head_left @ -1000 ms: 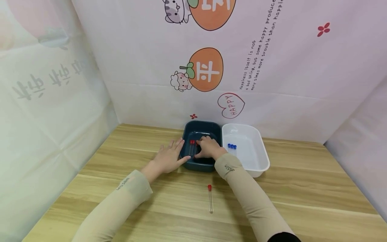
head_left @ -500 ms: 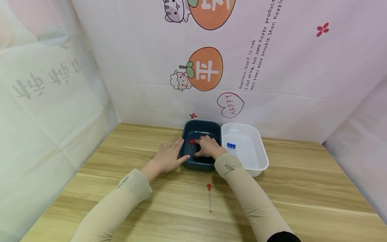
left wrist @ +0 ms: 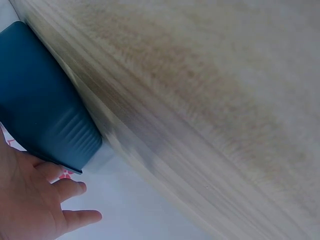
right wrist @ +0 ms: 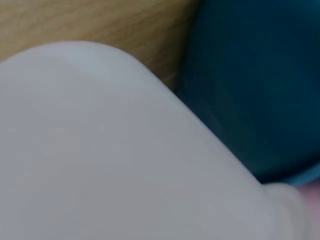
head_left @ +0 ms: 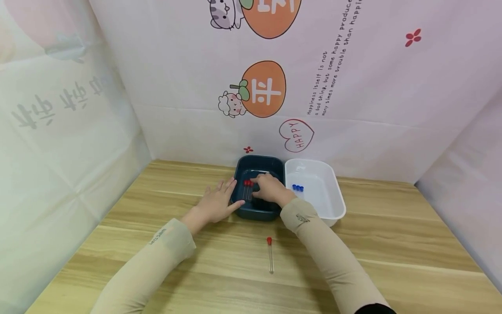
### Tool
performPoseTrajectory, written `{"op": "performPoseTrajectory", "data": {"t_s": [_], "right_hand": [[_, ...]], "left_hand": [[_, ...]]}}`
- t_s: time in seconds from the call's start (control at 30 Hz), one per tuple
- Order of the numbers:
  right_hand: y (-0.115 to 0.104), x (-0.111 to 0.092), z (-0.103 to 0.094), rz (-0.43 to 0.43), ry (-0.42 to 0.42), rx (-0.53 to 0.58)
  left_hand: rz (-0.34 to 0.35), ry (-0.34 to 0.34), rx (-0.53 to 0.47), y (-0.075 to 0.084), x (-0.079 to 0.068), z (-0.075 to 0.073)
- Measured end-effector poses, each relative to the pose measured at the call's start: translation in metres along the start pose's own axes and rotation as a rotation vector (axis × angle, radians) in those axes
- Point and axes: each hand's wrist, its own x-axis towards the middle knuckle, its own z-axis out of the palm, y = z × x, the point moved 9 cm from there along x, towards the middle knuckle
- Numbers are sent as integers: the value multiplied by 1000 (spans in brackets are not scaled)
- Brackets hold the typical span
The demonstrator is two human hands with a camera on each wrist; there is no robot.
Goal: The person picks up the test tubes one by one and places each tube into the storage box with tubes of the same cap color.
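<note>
In the head view, a dark blue bin [head_left: 259, 214] holds several thin test tubes [head_left: 247, 192] with red caps, lying side by side. My right hand [head_left: 270, 188] reaches into this bin, its curled index finger and thumb at the rightmost red-capped test tube; the palm side is hidden. My left hand [head_left: 215, 204] rests with spread fingers against the bin's left rim. The left wrist view shows those fingers [left wrist: 65, 190] beside the bin's outer wall [left wrist: 45, 95]. One more red-capped test tube [head_left: 270, 257] lies on the table in front of the bins.
A white bin [head_left: 328, 200] stands right against the dark one, with several blue-capped tubes [head_left: 298, 188] inside, partly hidden by my right arm. Its wall [right wrist: 110, 150] fills much of the right wrist view. Behind the bins rises a printed cloth [head_left: 176, 122] at the wooden table's [head_left: 392, 235] back edge.
The right fingers have shifted slightly left, bringing a red-capped test tube up beside the other two in the dark bin. My left hand stays at the rim.
</note>
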Motion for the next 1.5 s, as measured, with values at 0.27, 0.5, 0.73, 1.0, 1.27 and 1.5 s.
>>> {"op": "performPoseTrajectory", "data": {"t_s": [0.27,0.5,0.73,1.0,1.27,1.5], "right_hand": [[-10,-11,-17,-47,59,1],[-16,-26,-33,-66,95,5],[-24,-49,-45,-119,133,-46],[-34,-91,-55,-251,244,-71],[-39,-120,-50,-327,276,-88],[-38,-145,-44,-363,275,-59]], "left_hand": [[4,9,0,0,0,0],[2,7,6,0,2,1],[-6,13,-6,1,1,-1],[-7,16,-2,2,2,0],[-7,14,4,1,1,1],[-3,20,-3,1,0,1]]}}
